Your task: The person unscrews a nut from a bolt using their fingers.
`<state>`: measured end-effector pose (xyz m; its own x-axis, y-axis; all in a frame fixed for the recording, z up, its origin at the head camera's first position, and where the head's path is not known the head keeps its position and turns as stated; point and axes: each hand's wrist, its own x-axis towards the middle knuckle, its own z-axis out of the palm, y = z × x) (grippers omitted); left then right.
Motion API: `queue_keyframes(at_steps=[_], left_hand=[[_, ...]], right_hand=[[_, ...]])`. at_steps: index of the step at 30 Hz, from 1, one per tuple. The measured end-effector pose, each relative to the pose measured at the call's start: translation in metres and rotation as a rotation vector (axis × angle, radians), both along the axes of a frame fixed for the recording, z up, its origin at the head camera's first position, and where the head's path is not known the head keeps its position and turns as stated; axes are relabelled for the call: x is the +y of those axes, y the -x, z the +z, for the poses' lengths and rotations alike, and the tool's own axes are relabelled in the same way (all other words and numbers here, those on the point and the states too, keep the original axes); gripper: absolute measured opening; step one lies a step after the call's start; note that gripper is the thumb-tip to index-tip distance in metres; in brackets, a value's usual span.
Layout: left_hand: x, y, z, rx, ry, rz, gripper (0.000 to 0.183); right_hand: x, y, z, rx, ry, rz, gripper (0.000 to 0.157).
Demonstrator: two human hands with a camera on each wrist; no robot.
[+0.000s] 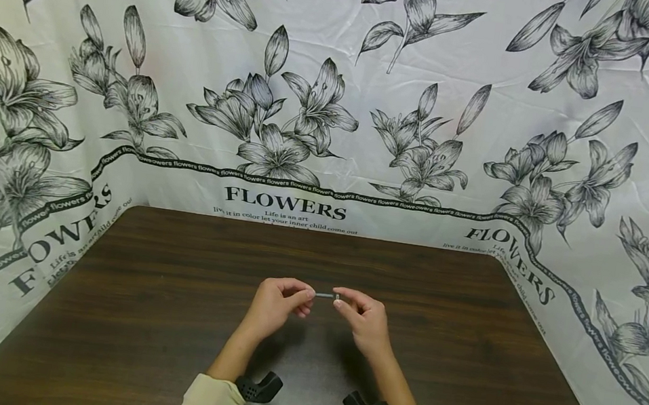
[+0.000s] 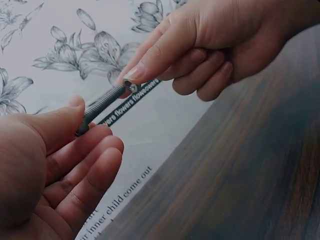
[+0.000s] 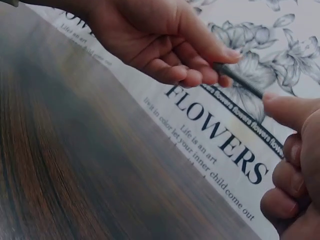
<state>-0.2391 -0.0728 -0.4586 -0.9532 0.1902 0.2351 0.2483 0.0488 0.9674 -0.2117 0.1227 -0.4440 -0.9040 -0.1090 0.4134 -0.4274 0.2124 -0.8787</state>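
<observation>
A dark grey threaded bolt is held level between both hands above the table. My left hand pinches it by the head end between thumb and forefinger, the other fingers loosely bent below. At the opposite tip sits a small shiny metal nut, which my right hand pinches with thumb and forefinger. The right hand's remaining fingers are curled in toward the palm in the left wrist view. In the right wrist view the bolt spans the gap between the hands, and the right thumb hides the nut.
Below the hands lies a dark brown wood-grain table. A white cloth printed with black flowers and lettering hangs along the back and both sides. Each wrist carries a black camera mount.
</observation>
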Motion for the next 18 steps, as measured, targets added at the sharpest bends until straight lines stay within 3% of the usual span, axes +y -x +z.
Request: queue_keyframes(at_steps=[2, 9, 13, 18], left_hand=[[-0.001, 0.001, -0.004, 0.007, 0.036, 0.005, 0.014], [-0.004, 0.004, -0.019, 0.028, 0.204, 0.035, 0.009], [-0.007, 0.006, -0.028, 0.048, 0.325, 0.03, 0.006], [-0.009, 0.008, -0.039, 0.128, 0.457, 0.052, 0.005]], right_hand=[[0.001, 0.0, -0.001, -0.002, -0.051, -0.018, 0.018], [0.012, 0.024, -0.046, -0.05, -0.293, -0.109, 0.017], [0.015, 0.026, -0.05, -0.082, -0.471, -0.102, 0.016], [0.016, 0.025, -0.058, -0.095, -0.589, -0.089, 0.017]])
